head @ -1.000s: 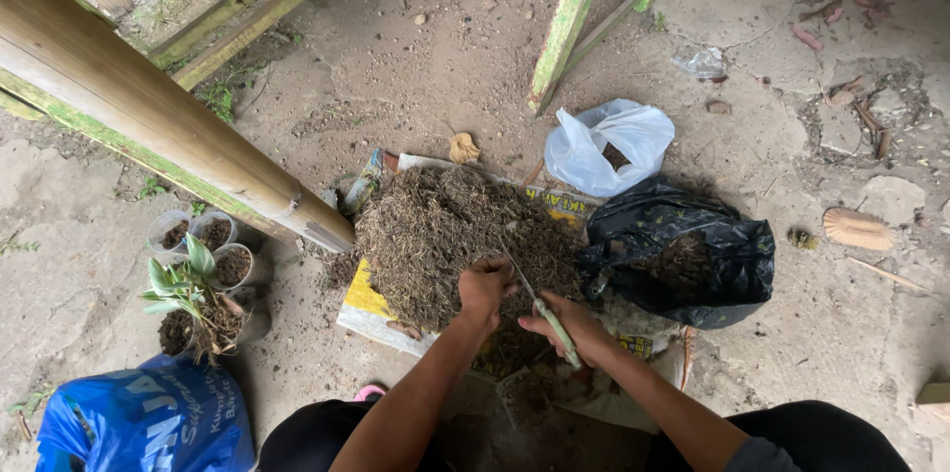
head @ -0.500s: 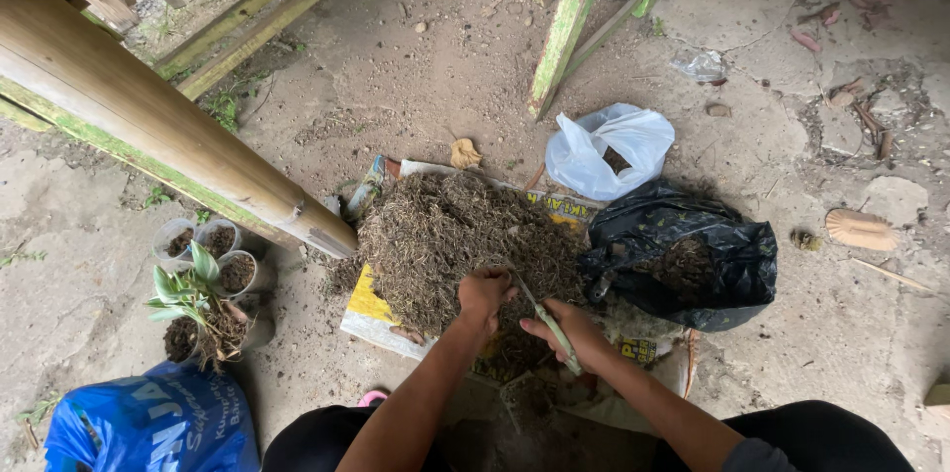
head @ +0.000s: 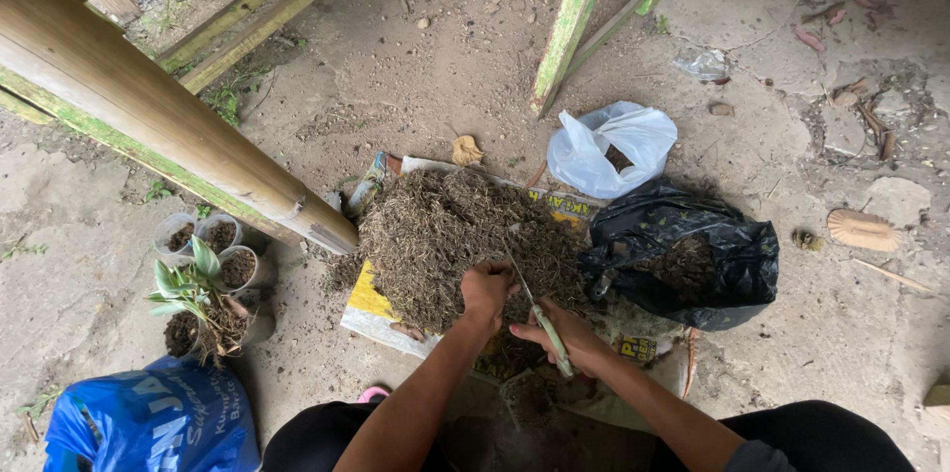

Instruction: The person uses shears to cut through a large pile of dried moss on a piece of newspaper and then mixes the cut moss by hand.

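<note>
A heap of dry brown plant fibre lies on a flattened sack on the ground in front of me. My left hand is closed on a clump at the heap's near edge. My right hand grips a pair of scissors with a pale green handle; the blades point up into the fibre beside the left hand. Cut bits lie below my hands, between my knees.
A black plastic bag holding soil sits right of the heap, a white bag behind it. Small pots with soil and a green seedling stand at left, a blue sack below them. A thick wooden beam crosses upper left; green wooden legs stand behind.
Both hands stay at the heap's near edge with small shifts; the scissors remain in the right hand. The view has tilted slightly.
</note>
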